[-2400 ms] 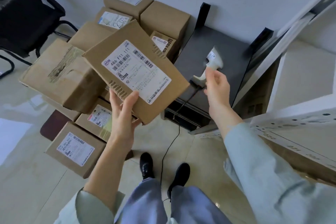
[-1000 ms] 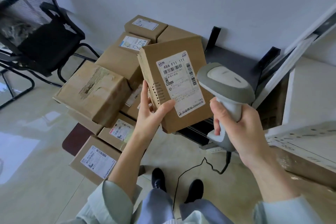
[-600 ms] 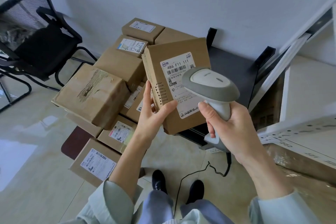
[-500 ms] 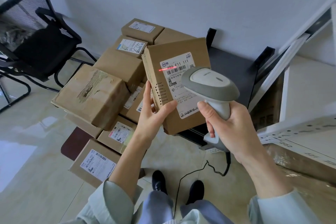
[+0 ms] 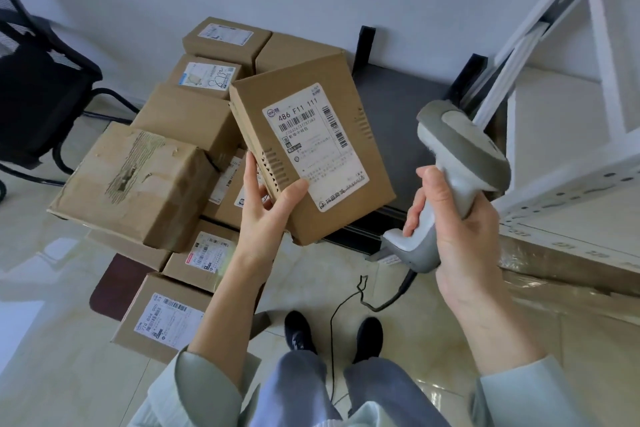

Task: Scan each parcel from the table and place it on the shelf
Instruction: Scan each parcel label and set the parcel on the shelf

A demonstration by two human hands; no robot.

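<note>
Left hand grips the labelled parcel by its lower left corner, thumb across the face, holding it tilted in the air. Right hand clasps one grey scanner just right of it, apart. At least seven parcels crowd the left; shelf frame stands right.

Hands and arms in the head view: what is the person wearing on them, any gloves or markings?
No gloves: left hand and right hand are bare, with no rings, watch or markings visible. Both forearms are uncovered; loose pale grey-green sleeves are pushed back toward the elbows.
</note>
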